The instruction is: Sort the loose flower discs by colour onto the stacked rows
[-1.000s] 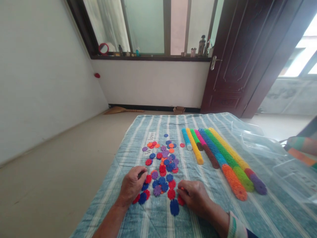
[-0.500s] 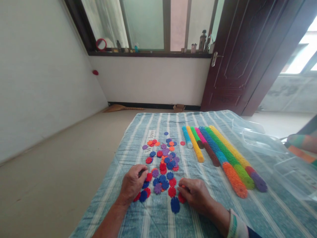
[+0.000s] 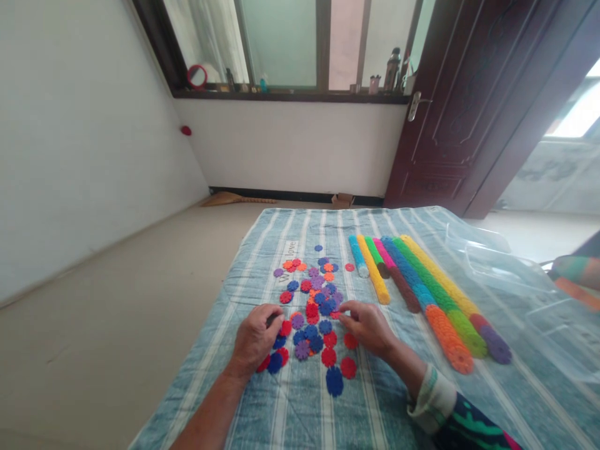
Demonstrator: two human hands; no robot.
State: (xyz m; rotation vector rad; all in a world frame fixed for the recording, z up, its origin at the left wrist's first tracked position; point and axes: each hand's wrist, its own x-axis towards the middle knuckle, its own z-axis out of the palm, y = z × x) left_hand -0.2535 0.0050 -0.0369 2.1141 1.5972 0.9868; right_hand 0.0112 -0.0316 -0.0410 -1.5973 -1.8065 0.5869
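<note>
Several flat snowflake discs [image 3: 313,299] in red, blue, purple and orange lie scattered on a striped blue cloth [image 3: 300,412]. My left hand [image 3: 255,339] rests curled at the left of the pile, fingers closed on something dark I cannot make out. My right hand [image 3: 366,325] reaches into the middle of the pile, fingertips pinched at a red disc [image 3: 334,314]. Two red discs [image 3: 349,341] and a large blue disc [image 3: 334,380] lie just below it.
Long stacked rods [image 3: 424,294] of discs in blue, yellow, green, pink and orange lie side by side at the right. Clear plastic containers [image 3: 506,272] sit at the far right. Beyond the cloth are bare floor, a broom [image 3: 234,199], a window sill and a dark door [image 3: 450,106].
My right hand has moved up and away from the near red discs into the middle of the pile. My left hand has stayed in place. The view shifted slightly.
</note>
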